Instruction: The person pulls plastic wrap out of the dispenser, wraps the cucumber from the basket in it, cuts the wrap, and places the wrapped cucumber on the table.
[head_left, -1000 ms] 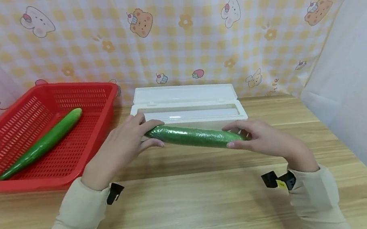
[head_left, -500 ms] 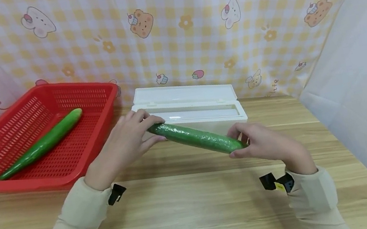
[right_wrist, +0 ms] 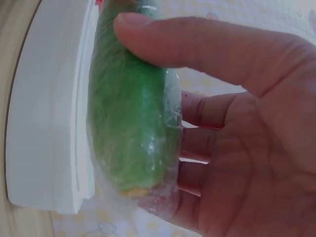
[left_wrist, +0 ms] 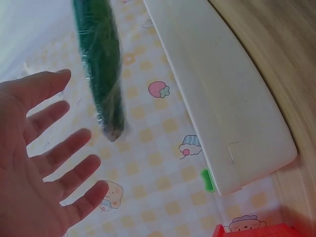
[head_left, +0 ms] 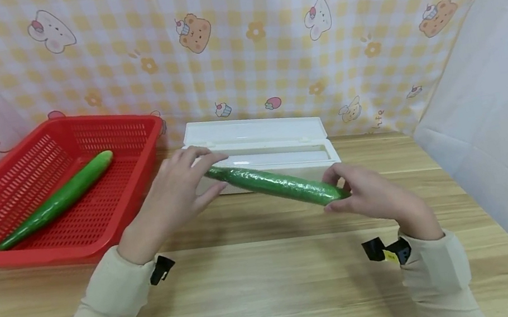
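A long green cucumber (head_left: 279,183) wrapped in clear film is held above the table, slanting down to the right. My right hand (head_left: 372,194) grips its right end; in the right wrist view the thumb lies across the film and fingers (right_wrist: 197,143) sit behind it. At the other end, my left hand (head_left: 171,196) has its fingers spread. The left wrist view shows a gap between that hand (left_wrist: 44,148) and the cucumber's tip (left_wrist: 111,123). Behind the cucumber stands a white film dispenser box (head_left: 309,170), lid (head_left: 254,129) raised, with a pale roll inside.
A red slotted basket (head_left: 51,252) stands at the left with another green cucumber (head_left: 60,201) lying in it. A checked curtain (head_left: 262,60) hangs behind the wooden table (head_left: 259,305), and a white cloth (head_left: 503,97) borders the right side.
The left hand has loosened from the cucumber's left end and its fingers have spread. The cucumber has tilted more steeply, and the right hand has shifted slightly right with it.
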Demonstrator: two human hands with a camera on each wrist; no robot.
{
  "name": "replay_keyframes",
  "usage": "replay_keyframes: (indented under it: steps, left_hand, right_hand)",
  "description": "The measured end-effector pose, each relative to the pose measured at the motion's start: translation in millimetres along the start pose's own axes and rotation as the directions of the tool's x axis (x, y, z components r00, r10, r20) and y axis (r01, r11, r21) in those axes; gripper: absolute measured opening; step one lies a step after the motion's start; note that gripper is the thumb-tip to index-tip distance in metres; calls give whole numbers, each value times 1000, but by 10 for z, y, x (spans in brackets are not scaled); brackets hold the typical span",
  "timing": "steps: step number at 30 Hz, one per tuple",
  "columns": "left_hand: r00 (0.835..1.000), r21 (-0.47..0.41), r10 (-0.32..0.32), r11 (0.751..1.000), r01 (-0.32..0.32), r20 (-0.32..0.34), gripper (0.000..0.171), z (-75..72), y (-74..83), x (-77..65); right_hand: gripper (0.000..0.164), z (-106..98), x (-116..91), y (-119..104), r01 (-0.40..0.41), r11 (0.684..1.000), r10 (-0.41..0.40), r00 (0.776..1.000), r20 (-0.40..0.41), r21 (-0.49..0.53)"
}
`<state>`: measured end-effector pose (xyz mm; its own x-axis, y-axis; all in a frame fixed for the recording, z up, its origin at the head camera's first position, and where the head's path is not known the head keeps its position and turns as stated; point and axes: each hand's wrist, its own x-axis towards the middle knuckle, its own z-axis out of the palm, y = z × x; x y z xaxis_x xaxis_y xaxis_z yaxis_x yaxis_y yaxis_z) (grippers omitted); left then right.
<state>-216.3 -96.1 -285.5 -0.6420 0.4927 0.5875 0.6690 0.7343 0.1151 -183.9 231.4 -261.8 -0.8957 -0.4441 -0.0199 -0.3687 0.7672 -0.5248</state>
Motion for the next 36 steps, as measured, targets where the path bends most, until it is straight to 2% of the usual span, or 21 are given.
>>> replay_keyframes:
  steps: [4, 9, 12, 18, 22, 28, 33, 36]
  left_hand:
    - [999, 11, 1, 1000, 0, -46, 50, -12, -6, 6]
    - [999, 5, -15, 1000, 15, -43, 48, -15, -6, 3]
    - [999, 3, -21, 1000, 21, -24, 47, -6, -7, -2]
    - [999, 17, -47, 999, 46, 17, 47, 17, -13, -8]
    - [997, 21, -66, 998, 65, 46, 48, 19, -11, -14]
    - [993, 16, -86, 996, 85, 80, 48, 29, -4, -13]
    - [991, 9, -92, 996, 92, 100, 48, 43, -3, -18]
    - [991, 10, -89, 996, 88, 103, 48, 55, -7, -23]
  right_hand:
    - [36, -59, -42, 55, -54, 999, 53, 997, -53, -4]
    - [41, -170, -123, 175, -121, 993, 120, 980, -158, 0]
    - [48, -243, -181, 262, -186, 983, 182, 958, -223, 5]
    - [61, -357, -259, 463, -340, 939, 337, 895, -293, 45]
    - [67, -411, -304, 627, -419, 904, 426, 858, -288, 91]
    - [73, -462, -372, 841, -517, 849, 528, 816, -237, 109]
    - [72, -421, -369, 1018, -583, 803, 596, 777, -201, 124]
    - [72, -379, -361, 1122, -608, 782, 623, 762, -178, 133]
